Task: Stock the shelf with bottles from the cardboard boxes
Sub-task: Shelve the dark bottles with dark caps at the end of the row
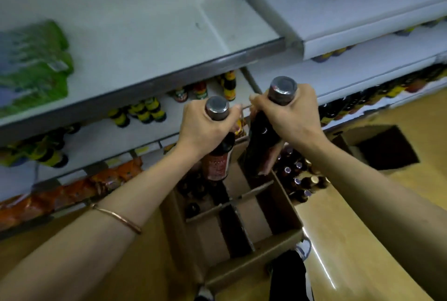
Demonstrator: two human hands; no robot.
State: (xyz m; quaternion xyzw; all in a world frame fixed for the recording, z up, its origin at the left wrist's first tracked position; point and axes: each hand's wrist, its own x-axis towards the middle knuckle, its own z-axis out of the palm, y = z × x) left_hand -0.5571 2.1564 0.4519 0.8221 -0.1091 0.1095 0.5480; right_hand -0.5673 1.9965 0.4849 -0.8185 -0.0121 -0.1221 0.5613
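Two hands are each lifting one dark bottle by its neck above an open cardboard box [242,247] standing on the floor. The left hand [205,126] is wrapping its fingers round the neck of the left bottle [217,160], just below the silver cap; this bottle is hanging upright over the far left part of the box and is showing a red label. The right hand [292,117] is clenching the neck of the right bottle [261,141] in the same way, holding it slightly higher and tilted (its base is pointing towards the box's far right corner). The two bottles are hanging near each other but apart. Cardboard dividers [239,206] are splitting the box into compartments; a few dark bottles are sitting in the far left ones, too blurred to count. A second box [302,182], just to the right, is holding a cluster of capped bottles. A third box [384,146] is lying farther right. The grey shelf [150,42] beyond the hands is carrying green packets [31,66] at its left. A thin bracelet [116,216] is circling the left forearm.
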